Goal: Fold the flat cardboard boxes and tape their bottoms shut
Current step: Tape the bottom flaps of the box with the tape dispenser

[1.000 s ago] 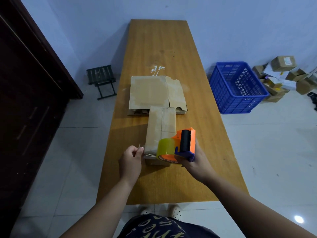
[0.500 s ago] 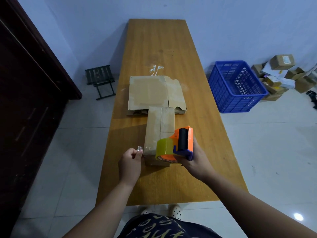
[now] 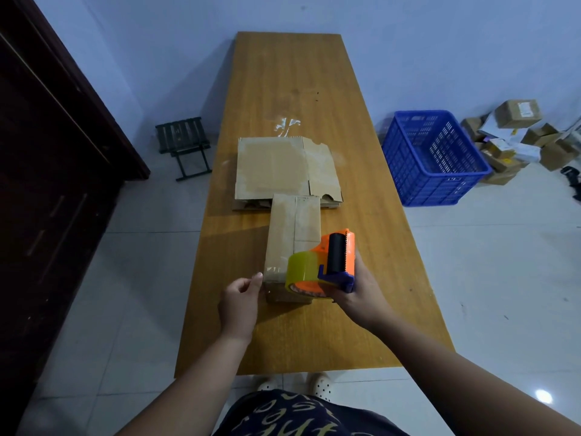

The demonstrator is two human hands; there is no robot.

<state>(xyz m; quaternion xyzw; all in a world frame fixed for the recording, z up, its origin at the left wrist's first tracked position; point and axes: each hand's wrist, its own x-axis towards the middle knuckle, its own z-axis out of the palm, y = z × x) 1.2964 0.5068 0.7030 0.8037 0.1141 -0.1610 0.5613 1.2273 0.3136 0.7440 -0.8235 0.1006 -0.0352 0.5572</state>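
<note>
Straight ahead at 12 o'clock, your wooden surface (image 3: 292, 89) runs lengthwise away from you. A dark cabinet (image 3: 47, 184) fills the floor side from 9 to 10 o'clock. A blue crate (image 3: 434, 158) stands on the floor at 2 o'clock, just beside the surface, and loose parcels (image 3: 515, 133) are piled on the floor beyond it. A folding stool (image 3: 185, 146) stands at 11 o'clock, near the surface's left edge.

A stack of flat cardboard (image 3: 276, 165) lies mid-surface at 12 o'clock. The folded box (image 3: 292, 234) stands directly in front of you; its far end touches or overlaps the stack's near edge, and its flaps are closed on top with the seam running away from you. A glossy band of tape crosses the top at its near end.

Your right hand (image 3: 358, 294) grips the orange tape dispenser (image 3: 330, 265), fingers wrapped round its handle. It is held over the box's near right corner, yellowish roll toward the box. Whether the roll touches the cardboard cannot be told.

Your left hand (image 3: 239, 300) is at the box's near left corner, at 11 o'clock from your body. Its fingers are curled, with thumb and forefinger tips together against the top edge. Whether a tape end sits between them cannot be told.

A scrap of clear tape (image 3: 287, 124) lies just beyond the stack at 12 o'clock.
</note>
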